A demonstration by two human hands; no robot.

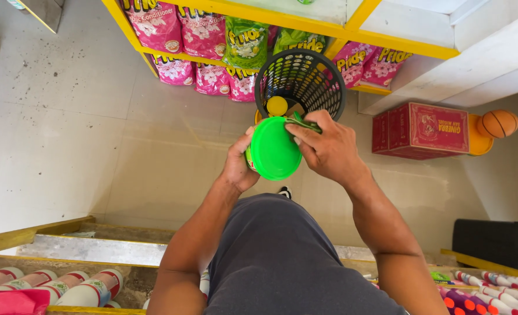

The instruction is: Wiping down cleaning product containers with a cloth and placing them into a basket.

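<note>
Pale tiled floor (66, 116), daylit; yellow-edged shelf (171, 57) stocked with pink packets (203, 32); red carton (422, 129) by the white wall (492, 58).

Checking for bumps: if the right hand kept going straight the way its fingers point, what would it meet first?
Probably the left hand: the right hand points left across the green lid it already touches; depth is unclear.
</note>
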